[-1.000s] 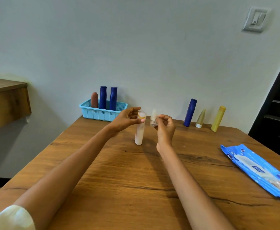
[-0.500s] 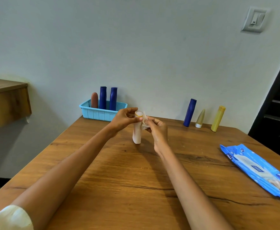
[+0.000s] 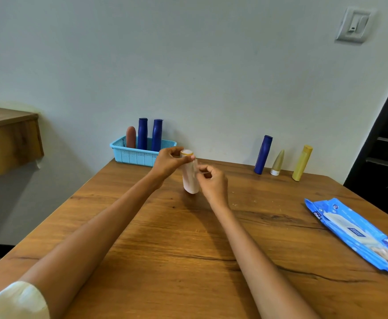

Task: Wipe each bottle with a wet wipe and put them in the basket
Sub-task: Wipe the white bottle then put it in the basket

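A pale pink bottle (image 3: 189, 180) with a yellow-rimmed top stands on the wooden table (image 3: 188, 238). My left hand (image 3: 169, 161) pinches it at the top. My right hand (image 3: 211, 181) holds a small crumpled wet wipe (image 3: 196, 168) against the bottle's right side; the wipe is mostly hidden by my fingers. A light blue basket (image 3: 140, 155) at the back left holds two dark blue bottles (image 3: 142, 134) and a brown one (image 3: 130, 137). By the wall at the right stand a dark blue bottle (image 3: 263, 154), a small beige tube (image 3: 277, 163) and a yellow bottle (image 3: 302, 163).
A blue pack of wet wipes (image 3: 356, 233) lies near the table's right edge. A wooden shelf (image 3: 8, 139) juts out at the left. A dark doorway (image 3: 384, 146) is at the far right, with a wall switch (image 3: 354, 25) above.
My right hand brought the wipe from beside the bottle's top onto its side and slid lower along it. The bottle shifted slightly left in my left hand's grip.
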